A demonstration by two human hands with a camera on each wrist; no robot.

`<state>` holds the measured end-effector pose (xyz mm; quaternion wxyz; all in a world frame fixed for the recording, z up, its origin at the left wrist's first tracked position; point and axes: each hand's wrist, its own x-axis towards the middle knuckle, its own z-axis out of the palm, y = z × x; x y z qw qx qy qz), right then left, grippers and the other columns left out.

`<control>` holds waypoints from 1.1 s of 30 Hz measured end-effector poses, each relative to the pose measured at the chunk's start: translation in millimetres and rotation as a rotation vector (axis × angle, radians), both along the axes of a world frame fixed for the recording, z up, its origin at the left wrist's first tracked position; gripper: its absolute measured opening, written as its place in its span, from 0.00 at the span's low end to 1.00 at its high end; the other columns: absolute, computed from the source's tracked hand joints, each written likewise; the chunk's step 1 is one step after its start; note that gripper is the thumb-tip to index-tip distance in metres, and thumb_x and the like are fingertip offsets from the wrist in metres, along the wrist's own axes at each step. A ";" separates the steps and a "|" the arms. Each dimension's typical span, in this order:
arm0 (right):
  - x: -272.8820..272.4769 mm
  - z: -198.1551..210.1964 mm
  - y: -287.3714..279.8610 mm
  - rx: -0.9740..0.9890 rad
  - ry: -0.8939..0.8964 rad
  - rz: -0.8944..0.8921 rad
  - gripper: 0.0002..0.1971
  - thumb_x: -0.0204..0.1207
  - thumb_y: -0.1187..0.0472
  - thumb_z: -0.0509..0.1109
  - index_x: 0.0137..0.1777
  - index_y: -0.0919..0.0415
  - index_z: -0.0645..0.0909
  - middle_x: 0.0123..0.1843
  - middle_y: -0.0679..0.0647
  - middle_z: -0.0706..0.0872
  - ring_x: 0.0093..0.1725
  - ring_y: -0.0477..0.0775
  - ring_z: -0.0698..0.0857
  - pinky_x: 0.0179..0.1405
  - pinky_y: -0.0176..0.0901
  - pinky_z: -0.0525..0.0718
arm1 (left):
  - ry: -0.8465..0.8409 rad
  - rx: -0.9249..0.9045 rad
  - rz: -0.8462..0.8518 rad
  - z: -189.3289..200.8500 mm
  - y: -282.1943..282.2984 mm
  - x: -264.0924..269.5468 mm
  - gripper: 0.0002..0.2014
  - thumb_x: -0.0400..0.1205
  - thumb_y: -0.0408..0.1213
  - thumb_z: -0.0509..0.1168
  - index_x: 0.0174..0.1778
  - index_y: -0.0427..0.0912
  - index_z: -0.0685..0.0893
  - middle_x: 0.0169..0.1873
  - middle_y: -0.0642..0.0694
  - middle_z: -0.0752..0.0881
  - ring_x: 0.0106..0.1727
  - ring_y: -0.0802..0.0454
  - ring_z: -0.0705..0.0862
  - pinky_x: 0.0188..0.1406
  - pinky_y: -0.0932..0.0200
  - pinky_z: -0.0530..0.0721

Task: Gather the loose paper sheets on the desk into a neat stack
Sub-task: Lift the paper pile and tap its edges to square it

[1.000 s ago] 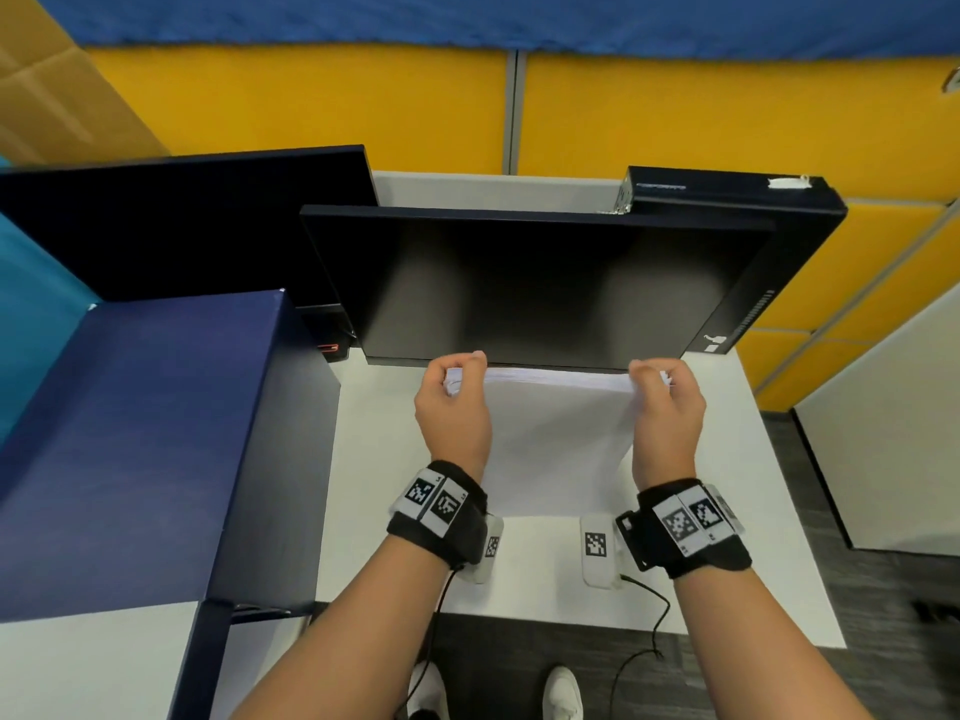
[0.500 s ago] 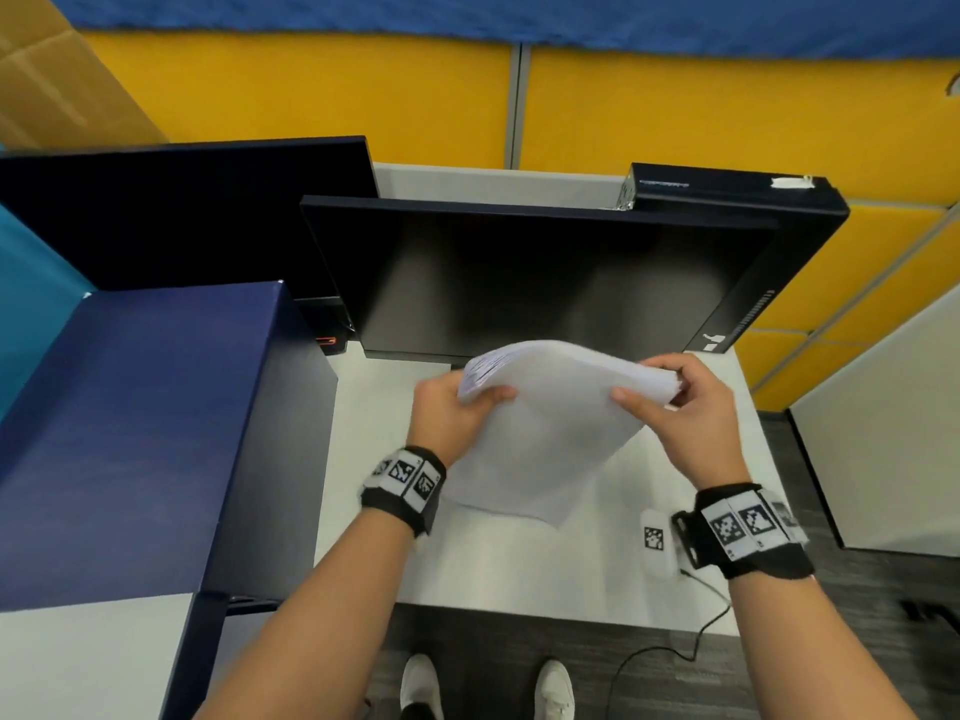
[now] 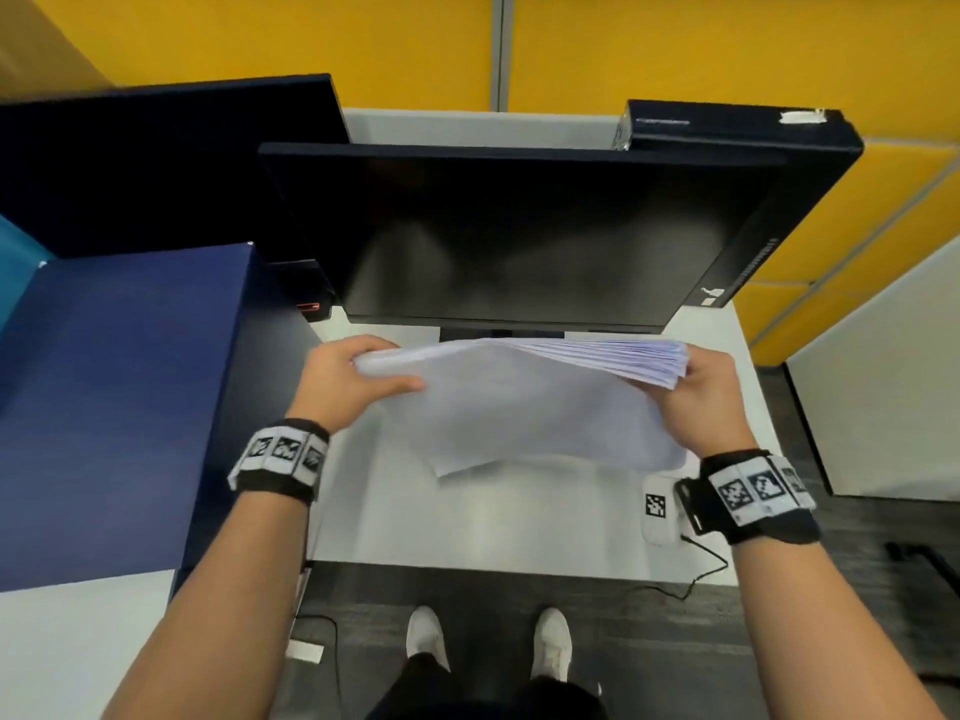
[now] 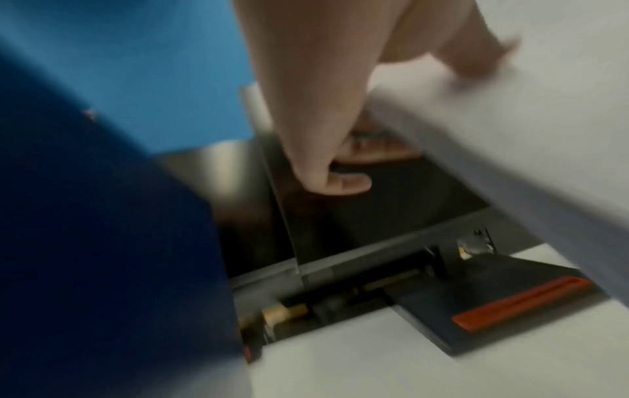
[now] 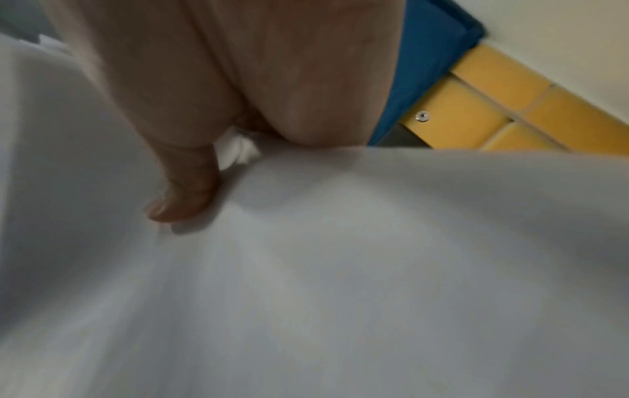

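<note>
Both of my hands held the paper stack up over the white desk, just in front of the dark monitor; left hand gripped the left edge — right hand pinched the fanned right corner; the sheets sagged between them.

Thin white paper sheets, glossy-looking dark monitor, smooth matt desk

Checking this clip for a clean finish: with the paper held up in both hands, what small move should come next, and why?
Probably tap the paper stack edge-down on the desk to square it. The left hand and right hand hold it off the desk, and its sheet edges fan unevenly by the right hand.
</note>
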<state>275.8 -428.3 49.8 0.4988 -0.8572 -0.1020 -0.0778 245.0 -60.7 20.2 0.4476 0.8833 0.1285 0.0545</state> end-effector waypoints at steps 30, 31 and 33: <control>-1.8 -97.5 -17.1 0.235 0.310 -0.294 0.08 0.70 0.66 0.81 0.46 0.57 0.88 0.41 0.46 0.89 0.36 0.33 0.87 0.39 0.25 0.84 | -0.003 -0.438 0.196 -84.1 -56.1 3.3 0.15 0.70 0.36 0.84 0.50 0.45 0.91 0.44 0.55 0.92 0.40 0.70 0.90 0.39 0.75 0.85; -2.4 -94.1 -18.4 0.256 0.279 -0.290 0.09 0.70 0.66 0.81 0.49 0.58 0.88 0.43 0.45 0.89 0.37 0.31 0.87 0.41 0.23 0.83 | -0.030 -0.430 0.181 -82.2 -54.1 3.0 0.16 0.70 0.36 0.84 0.52 0.43 0.91 0.45 0.55 0.92 0.42 0.70 0.90 0.41 0.74 0.85; -2.3 -98.1 -18.4 0.240 0.284 -0.271 0.11 0.70 0.66 0.81 0.52 0.59 0.87 0.46 0.45 0.89 0.40 0.29 0.87 0.43 0.22 0.82 | -0.010 -0.403 0.152 -84.3 -55.3 1.4 0.19 0.69 0.36 0.85 0.54 0.42 0.92 0.47 0.54 0.93 0.48 0.65 0.92 0.48 0.71 0.87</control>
